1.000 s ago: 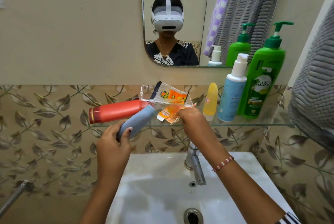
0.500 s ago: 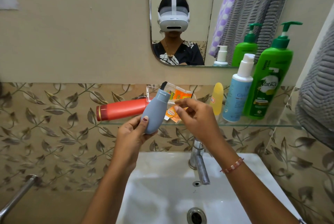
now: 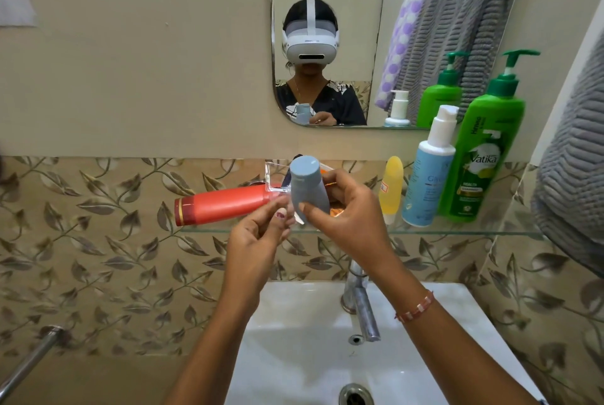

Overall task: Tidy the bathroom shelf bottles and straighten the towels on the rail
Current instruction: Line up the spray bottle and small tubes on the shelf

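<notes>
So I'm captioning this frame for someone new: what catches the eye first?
The grey-blue bottle, held upright in mid-frame by both hands, the left hand and right hand, in front of the glass shelf. Next, the red bottle lying on its side at the shelf's left, and the tall green pump bottle standing at its right.

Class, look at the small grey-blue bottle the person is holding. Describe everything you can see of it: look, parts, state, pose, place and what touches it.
The grey-blue bottle is small, matte and plastic-looking, with a rounded body narrowing to a wide flat cap of the same colour, which looks closed. It stands nearly upright, cap up and tilted towards the camera, held in the air in front of the glass shelf, above the sink. The right hand grips its body; the left hand touches its lower part with its fingers. No label shows.
</notes>
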Demonstrator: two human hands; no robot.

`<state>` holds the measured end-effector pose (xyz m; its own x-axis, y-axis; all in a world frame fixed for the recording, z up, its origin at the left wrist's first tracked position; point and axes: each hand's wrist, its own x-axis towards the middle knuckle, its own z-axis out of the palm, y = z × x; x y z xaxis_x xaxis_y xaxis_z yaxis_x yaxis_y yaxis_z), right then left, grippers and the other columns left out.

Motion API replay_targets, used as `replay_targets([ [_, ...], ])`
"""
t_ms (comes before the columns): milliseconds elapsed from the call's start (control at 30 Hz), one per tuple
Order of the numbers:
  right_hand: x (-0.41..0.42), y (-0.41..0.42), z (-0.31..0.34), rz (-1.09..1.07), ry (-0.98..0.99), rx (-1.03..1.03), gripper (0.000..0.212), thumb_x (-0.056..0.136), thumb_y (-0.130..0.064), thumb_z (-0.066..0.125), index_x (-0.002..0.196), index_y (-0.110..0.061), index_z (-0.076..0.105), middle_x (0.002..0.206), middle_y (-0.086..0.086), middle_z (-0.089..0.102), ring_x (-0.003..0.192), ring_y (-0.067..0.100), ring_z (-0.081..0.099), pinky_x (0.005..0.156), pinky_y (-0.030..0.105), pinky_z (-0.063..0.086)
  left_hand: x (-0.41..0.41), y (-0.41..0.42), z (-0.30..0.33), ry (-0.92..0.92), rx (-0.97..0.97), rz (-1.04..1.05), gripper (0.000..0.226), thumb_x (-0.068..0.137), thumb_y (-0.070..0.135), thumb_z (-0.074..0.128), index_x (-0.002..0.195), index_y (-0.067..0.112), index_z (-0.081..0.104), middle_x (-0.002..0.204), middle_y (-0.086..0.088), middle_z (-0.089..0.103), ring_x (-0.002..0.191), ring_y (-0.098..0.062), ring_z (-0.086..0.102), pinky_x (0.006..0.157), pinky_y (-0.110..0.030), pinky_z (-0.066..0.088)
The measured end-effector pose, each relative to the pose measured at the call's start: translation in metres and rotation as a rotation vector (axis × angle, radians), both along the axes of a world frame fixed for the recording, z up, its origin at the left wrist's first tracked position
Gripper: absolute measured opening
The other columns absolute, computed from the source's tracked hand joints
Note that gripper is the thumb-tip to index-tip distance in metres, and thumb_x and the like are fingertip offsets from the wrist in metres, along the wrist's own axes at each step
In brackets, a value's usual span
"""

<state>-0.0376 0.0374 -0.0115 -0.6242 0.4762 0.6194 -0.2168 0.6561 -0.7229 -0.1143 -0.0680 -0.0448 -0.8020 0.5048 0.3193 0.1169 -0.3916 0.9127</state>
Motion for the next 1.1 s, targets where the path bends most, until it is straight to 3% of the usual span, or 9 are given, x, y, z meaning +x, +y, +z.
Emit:
replay_targets([
  [200,0.006,0.013,-0.006,-0.4,0.157,0.822,0.027,0.07,-0.009,0.073,0.096,-0.004,0.067,0.088,0.011,0.071,0.081,0.027,0.065,0.071,0.035,0.052,0.016,-0.002,0.026,0.059,0.192,-0.026,0.036,0.069,0.03,0.059,0.103,0.019,0.062,0.091,0.008,0.073,0.093,-0.011,0.067,0.075,-0.02,0.055],
  [300,0.009,0.018,-0.007,-0.523,0.235,0.994,0.019,0.079,-0.01,0.065,0.096,-0.003,0.068,0.095,0.015,0.072,0.088,0.029,0.065,0.077,0.037,0.047,0.018,0.001,0.025,0.023,0.204,-0.046,0.03,0.067,0.021,0.063,0.097,0.019,0.064,0.083,0.01,0.074,0.087,-0.008,0.068,0.071,-0.017,0.054],
  [400,0.011,0.021,-0.009,-0.518,0.246,0.87,0.024,0.076,-0.008,0.063,0.099,-0.004,0.068,0.109,0.02,0.066,0.101,0.029,0.056,0.09,0.031,0.04,0.017,0.005,0.022,-0.091,0.234,-0.1,0.03,0.065,0.015,0.063,0.095,0.018,0.065,0.082,0.008,0.074,0.085,-0.008,0.068,0.069,-0.016,0.054],
  [500,0.015,0.022,-0.005,-0.313,0.217,0.399,0.046,0.068,0.0,0.06,0.113,-0.01,0.062,0.123,0.016,0.055,0.114,0.021,0.049,0.098,0.014,0.035,0.014,0.009,0.018,-0.246,0.314,-0.158,0.032,0.065,0.012,0.06,0.097,0.013,0.064,0.094,0.0,0.071,0.081,-0.009,0.069,0.069,-0.017,0.055],
  [600,0.022,0.026,0.001,0.153,0.199,-0.188,0.056,0.071,0.0,0.057,0.122,-0.021,0.049,0.111,0.006,0.06,0.101,0.014,0.059,0.088,0.027,0.05,0.012,0.012,0.015,-0.363,0.39,-0.214,0.032,0.072,0.009,0.055,0.103,0.007,0.06,0.107,-0.007,0.064,0.085,-0.012,0.069,0.069,-0.018,0.056],
  [667,0.024,0.027,0.003,0.358,0.171,-0.365,0.054,0.072,-0.008,0.064,0.122,-0.021,0.046,0.108,0.007,0.062,0.1,0.017,0.061,0.084,0.035,0.054,0.013,0.014,0.013,-0.4,0.416,-0.24,0.032,0.073,0.009,0.053,0.105,0.006,0.059,0.107,-0.007,0.064,0.088,-0.013,0.068,0.071,-0.019,0.057],
  [800,0.025,0.019,0.011,0.301,0.129,-0.427,0.03,0.077,-0.01,0.068,0.102,-0.021,0.056,0.088,0.006,0.065,0.072,0.016,0.064,0.057,0.026,0.056,0.019,0.025,0.012,-0.357,0.396,-0.25,0.033,0.071,0.011,0.056,0.104,0.009,0.06,0.106,-0.007,0.065,0.086,-0.012,0.068,0.078,-0.02,0.056],
  [933,0.027,0.028,0.026,0.108,0.144,-0.427,0.014,0.083,-0.001,0.061,0.088,-0.013,0.055,0.066,0.007,0.059,0.039,0.013,0.054,0.039,0.023,0.047,0.024,0.038,0.015,-0.111,0.216,-0.195,0.03,0.076,0.01,0.061,0.105,0.017,0.062,0.099,-0.001,0.068,0.089,-0.01,0.066,0.075,-0.015,0.053],
  [1100,0.032,0.055,0.035,-0.247,0.071,-0.091,0.017,0.077,-0.009,0.066,0.081,-0.02,0.053,0.069,0.014,0.061,0.046,0.023,0.058,0.042,0.031,0.048,0.013,0.044,0.009,0.309,-0.033,0.004,0.033,0.086,0.004,0.057,0.114,0.021,0.057,0.111,-0.001,0.066,0.101,-0.001,0.062,0.088,-0.017,0.049],
])
